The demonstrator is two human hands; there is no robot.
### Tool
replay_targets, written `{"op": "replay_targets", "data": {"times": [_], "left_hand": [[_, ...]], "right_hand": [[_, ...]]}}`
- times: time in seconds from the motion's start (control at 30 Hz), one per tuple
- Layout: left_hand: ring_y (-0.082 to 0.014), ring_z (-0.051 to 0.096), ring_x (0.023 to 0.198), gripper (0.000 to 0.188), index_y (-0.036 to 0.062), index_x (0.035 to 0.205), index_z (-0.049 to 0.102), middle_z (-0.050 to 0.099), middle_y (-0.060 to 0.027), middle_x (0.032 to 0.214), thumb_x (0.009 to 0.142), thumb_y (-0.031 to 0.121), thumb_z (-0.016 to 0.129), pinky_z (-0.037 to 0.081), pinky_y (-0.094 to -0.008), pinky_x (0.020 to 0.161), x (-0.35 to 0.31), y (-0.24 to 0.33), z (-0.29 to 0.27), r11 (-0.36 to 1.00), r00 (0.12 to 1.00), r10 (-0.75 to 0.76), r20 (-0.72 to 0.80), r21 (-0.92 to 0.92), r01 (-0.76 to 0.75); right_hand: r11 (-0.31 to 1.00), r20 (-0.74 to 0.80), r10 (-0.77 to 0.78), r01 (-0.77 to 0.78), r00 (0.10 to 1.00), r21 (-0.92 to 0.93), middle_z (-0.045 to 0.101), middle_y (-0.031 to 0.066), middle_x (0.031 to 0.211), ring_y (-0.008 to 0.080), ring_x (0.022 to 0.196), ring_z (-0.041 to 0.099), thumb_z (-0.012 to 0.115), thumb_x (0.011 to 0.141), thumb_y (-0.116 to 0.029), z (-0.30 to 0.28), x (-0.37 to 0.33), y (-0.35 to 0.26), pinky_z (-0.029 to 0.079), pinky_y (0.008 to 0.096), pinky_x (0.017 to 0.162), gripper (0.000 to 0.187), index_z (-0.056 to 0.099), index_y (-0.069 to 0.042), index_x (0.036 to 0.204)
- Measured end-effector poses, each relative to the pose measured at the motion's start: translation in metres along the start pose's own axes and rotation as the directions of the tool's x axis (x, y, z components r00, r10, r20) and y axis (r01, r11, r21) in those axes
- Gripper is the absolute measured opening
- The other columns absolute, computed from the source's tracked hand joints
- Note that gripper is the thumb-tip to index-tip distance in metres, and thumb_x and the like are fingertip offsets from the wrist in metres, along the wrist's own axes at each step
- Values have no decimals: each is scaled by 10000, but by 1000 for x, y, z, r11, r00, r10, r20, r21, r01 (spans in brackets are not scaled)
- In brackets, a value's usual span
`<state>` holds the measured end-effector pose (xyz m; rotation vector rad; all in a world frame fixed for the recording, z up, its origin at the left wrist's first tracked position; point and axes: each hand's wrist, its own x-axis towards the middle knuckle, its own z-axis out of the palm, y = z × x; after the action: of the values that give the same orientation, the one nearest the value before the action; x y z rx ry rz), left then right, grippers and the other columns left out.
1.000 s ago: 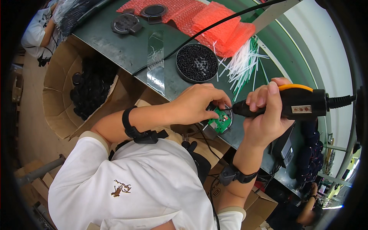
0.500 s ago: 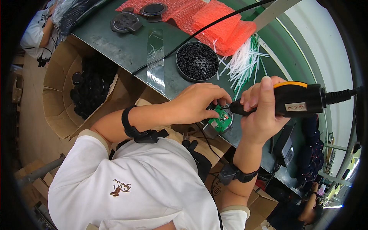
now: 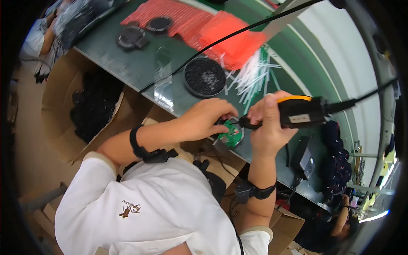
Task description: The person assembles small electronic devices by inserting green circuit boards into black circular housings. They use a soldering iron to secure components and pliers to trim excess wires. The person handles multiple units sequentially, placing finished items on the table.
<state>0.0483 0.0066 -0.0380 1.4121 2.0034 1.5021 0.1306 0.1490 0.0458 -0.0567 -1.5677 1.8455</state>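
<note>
My right hand point(image 3: 268, 123) is wrapped round a black electric screwdriver point(image 3: 301, 113) with an orange stripe, its tip pointing left. That tip reaches a green circuit board point(image 3: 233, 132) seated in a small round dark housing at the table's near edge. From the left, my left hand point(image 3: 206, 119) grips the board and housing with bent fingers and thumb; the fingertips are partly hidden near the bit. Just beyond that hand stands a round dish of small black screws point(image 3: 199, 80).
White and green plastic strips point(image 3: 250, 78) lie beside red bubble wrap point(image 3: 231, 40). Two round black parts point(image 3: 131, 37) sit at the far left. A carton point(image 3: 55, 102) of black parts stands left of the table. A black power box point(image 3: 302, 157) is on the right. A cable point(image 3: 204, 49) crosses above.
The whole view has shifted, so the table things appear further left, and the picture is more blurred. Both hands keep their hold, with the screwdriver tip still at the board.
</note>
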Motion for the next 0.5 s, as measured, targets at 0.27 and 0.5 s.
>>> {"op": "replay_targets", "data": {"times": [0.27, 0.5], "left_hand": [[-197, 660, 877, 422, 52, 1159, 734, 668, -68, 967, 760, 10, 867, 520, -314, 764, 3, 5, -7, 994, 999, -33, -14, -105, 32], [-131, 635, 827, 391, 30, 1133, 735, 671, -64, 1024, 769, -20, 869, 512, -275, 729, -1, 8, -1, 988, 994, -29, -105, -155, 12]], "right_hand": [[803, 67, -109, 128, 992, -583, 720, 131, 1056, 218, 855, 716, 732, 977, -86, -50, 30, -5, 568, 349, 792, 396, 593, 55, 1321], [636, 71, 537, -348, 841, -688, 768, 134, 937, 189, 812, 732, 714, 1018, -189, -92, -44, 11, 582, 345, 734, 285, 711, 52, 1170]]}}
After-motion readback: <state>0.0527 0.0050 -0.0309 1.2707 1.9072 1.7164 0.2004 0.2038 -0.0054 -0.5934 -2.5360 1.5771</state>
